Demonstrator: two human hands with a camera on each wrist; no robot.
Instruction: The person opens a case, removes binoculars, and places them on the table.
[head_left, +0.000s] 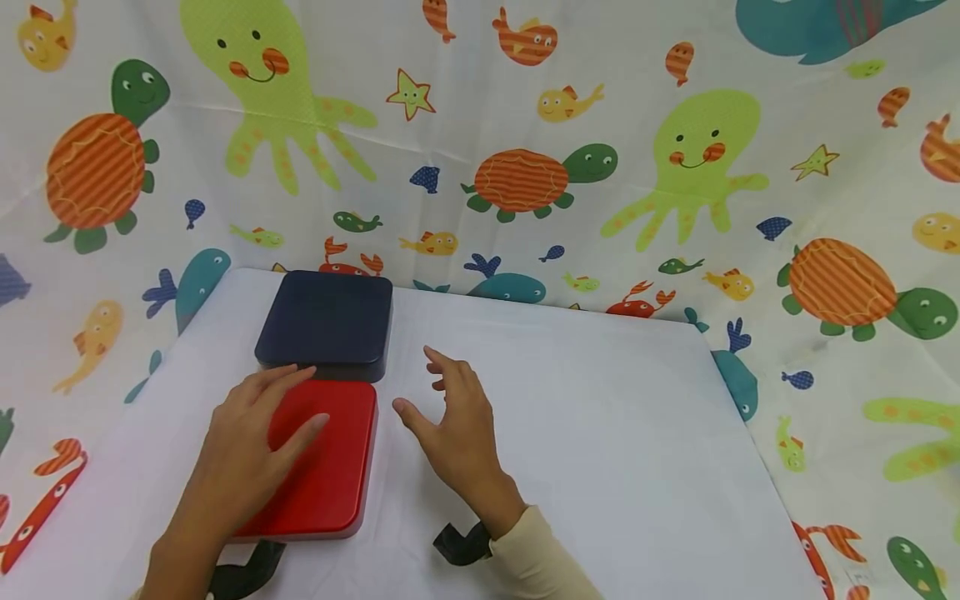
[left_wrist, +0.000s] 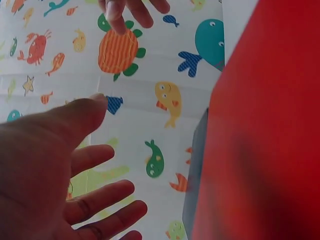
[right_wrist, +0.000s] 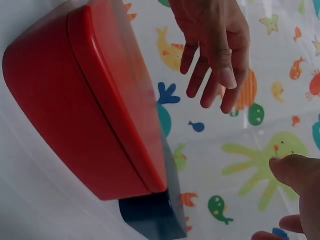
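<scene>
A red lidded box (head_left: 330,467) lies on the white table at the left, its lid on. Right behind it is a dark blue box (head_left: 326,317) of similar shape, also covered. My left hand (head_left: 247,442) hovers over the left part of the red box, fingers spread and holding nothing. To the right of the red box, my right hand (head_left: 461,425) is raised over the table with its thumb and fingers apart, nothing between them. In the right wrist view, the red box (right_wrist: 85,110) shows a thin seam under its lid, and the left hand (right_wrist: 215,50) is above it.
The white table (head_left: 600,433) stretches to the right of the boxes. A curtain (head_left: 465,83) printed with sea animals hangs behind and around it. Black straps (head_left: 461,546) sit on both wrists.
</scene>
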